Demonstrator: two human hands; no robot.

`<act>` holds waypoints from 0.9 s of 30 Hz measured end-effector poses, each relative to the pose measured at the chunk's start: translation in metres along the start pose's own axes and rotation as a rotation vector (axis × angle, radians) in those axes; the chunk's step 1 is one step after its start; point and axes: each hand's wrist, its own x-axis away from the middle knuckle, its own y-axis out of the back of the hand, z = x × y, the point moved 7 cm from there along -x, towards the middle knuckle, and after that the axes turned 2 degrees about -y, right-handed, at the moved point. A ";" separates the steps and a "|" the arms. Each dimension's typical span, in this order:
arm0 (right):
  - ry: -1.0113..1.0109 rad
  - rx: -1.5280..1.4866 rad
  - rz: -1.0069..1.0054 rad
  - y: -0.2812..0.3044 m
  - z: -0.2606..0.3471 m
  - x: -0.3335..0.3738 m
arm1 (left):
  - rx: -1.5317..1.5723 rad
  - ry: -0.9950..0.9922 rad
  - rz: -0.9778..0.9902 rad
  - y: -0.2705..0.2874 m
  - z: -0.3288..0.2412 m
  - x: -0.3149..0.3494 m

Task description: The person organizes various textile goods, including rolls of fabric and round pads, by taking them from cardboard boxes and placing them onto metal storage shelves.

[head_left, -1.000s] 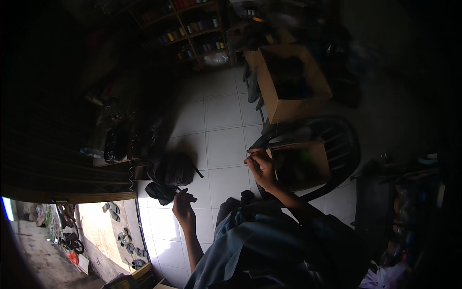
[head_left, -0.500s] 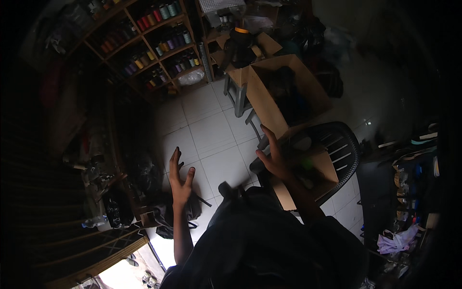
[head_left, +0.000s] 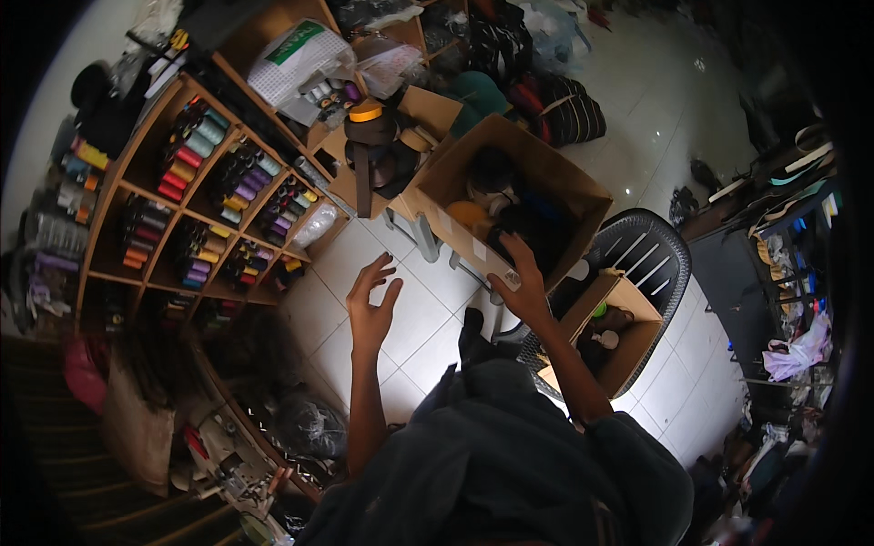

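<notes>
My left hand (head_left: 372, 308) is raised over the tiled floor, fingers apart and slightly curled, with nothing in it. To its right, my right hand (head_left: 523, 284) is also empty, thumb and fingers spread. It overlaps the near side of a large open cardboard box (head_left: 455, 238); whether it touches the box I cannot tell. Inside the box are dark rolls and an orange-brown round piece (head_left: 467, 215). Below and right of that hand, a smaller open cardboard box (head_left: 645, 341) sits on a black plastic chair (head_left: 672, 264), holding brown and green items.
A wooden shelf (head_left: 127, 187) with many colored thread spools stands at left. Behind the large box, an opened carton (head_left: 435, 111) holds dark strap rolls. A striped black bag (head_left: 572, 111) lies beyond. A cluttered dark rack (head_left: 728, 300) stands at right, machinery (head_left: 238, 469) at lower left.
The view has turned and brightened, bringing more of the thread shelf into sight. My right hand now appears over the large box's near side. Both hands stay empty.
</notes>
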 end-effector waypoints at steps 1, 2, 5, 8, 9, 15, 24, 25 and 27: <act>-0.038 -0.052 0.004 0.001 -0.009 -0.012 | 0.002 -0.071 0.002 -0.012 -0.001 -0.017; -0.076 -0.104 0.006 0.002 -0.018 -0.023 | -0.039 -0.095 0.093 -0.024 0.002 -0.030; -0.174 -0.225 0.030 -0.001 -0.048 -0.047 | 0.111 -0.030 0.259 -0.058 0.017 -0.070; -0.153 -0.168 0.044 0.003 -0.072 -0.075 | 0.146 0.023 0.322 -0.090 0.035 -0.108; -0.167 -0.183 -0.007 0.008 -0.080 -0.077 | 0.184 0.039 0.336 -0.102 0.041 -0.118; -0.373 -0.155 -0.290 0.043 -0.121 -0.076 | 0.171 0.051 0.580 -0.192 0.070 -0.175; -0.711 -0.148 -0.647 0.021 -0.169 -0.035 | 0.272 0.163 1.011 -0.355 0.167 -0.195; -0.729 -0.144 -0.692 0.013 -0.171 -0.030 | 0.238 0.170 1.054 -0.373 0.191 -0.186; -0.742 -0.119 -0.741 0.001 -0.168 -0.033 | 0.149 0.170 1.074 -0.413 0.256 -0.171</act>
